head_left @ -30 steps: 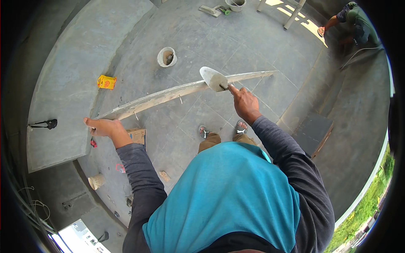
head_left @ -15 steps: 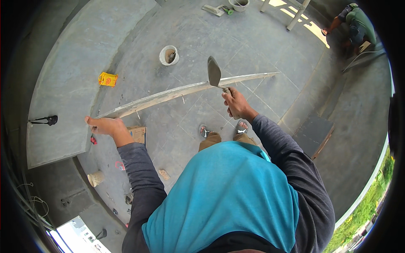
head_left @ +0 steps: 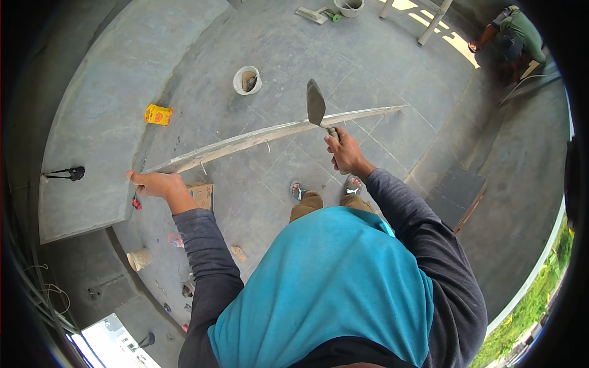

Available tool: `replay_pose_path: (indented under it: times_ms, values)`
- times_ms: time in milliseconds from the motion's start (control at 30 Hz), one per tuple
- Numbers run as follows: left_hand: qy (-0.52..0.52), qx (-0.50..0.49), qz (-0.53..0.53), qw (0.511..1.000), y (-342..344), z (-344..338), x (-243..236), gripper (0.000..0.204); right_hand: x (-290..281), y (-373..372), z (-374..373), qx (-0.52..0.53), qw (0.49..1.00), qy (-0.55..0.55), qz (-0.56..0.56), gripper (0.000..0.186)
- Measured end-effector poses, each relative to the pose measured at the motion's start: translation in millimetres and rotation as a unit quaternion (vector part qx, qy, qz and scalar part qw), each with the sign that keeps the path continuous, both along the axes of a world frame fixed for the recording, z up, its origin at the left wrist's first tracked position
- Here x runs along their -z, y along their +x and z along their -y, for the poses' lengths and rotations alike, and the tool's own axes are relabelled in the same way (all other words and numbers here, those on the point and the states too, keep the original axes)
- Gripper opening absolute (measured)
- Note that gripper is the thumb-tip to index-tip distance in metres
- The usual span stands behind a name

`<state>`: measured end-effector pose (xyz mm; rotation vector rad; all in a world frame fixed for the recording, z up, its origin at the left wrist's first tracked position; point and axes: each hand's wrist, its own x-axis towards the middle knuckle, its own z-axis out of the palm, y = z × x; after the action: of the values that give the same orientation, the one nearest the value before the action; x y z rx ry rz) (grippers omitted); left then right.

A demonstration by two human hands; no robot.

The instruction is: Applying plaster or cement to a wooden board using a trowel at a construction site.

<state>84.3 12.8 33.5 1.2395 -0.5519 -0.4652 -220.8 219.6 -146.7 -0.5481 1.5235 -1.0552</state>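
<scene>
You're clamping your right grip on the trowel beside the long strip, left grip at its left end, closure unclear, work apparently unfinished.

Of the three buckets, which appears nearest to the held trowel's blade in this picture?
The white bucket just left of the trowel. The others appear farther off: a second bucket at the top edge, and a beige bucket low on the left.

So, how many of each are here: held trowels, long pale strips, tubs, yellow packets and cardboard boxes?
Held trowel: 1
Long pale strip: 1
Tubs: 3 (middle tub, top tub, lower-left tub)
Yellow packet: 1
Cardboard box: 1
Total: 7
</scene>
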Motion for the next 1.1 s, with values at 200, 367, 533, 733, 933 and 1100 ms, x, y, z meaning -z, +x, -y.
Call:
replay_pose_path:
  times_ms: [200, 367, 533, 733, 933, 1100]
  values:
    - [-0.002, -0.012, 0.007, 1.0, 13, 1, 7, 0.079, 7, 2, -1, 0.026, 1.0, 0.011, 0.014, 0.034]
    - [0.007, -0.011, -0.001, 1.0, 16, -6, 10, 0.078, 10, 2, -2, 0.021, 0.999, 0.007, 0.043, 0.033]
    - [0.016, -0.011, 0.004, 1.0, 9, -10, 3, 0.078, 40, -8, -5, -0.044, 0.979, -0.038, -0.196, 0.034]
    - [0.02, -0.015, 0.007, 1.0, 8, -15, 2, 0.08, 27, -24, -39, -0.133, 0.879, 0.033, -0.457, 0.033]
    - [0.011, -0.013, 0.004, 1.0, 12, -11, 3, 0.08, -2, -15, -38, -0.166, 0.838, -0.012, -0.52, 0.031]
    - [0.022, -0.029, 0.017, 0.999, 12, -9, 8, 0.077, 6, -15, -40, -0.158, 0.843, 0.016, -0.513, 0.032]
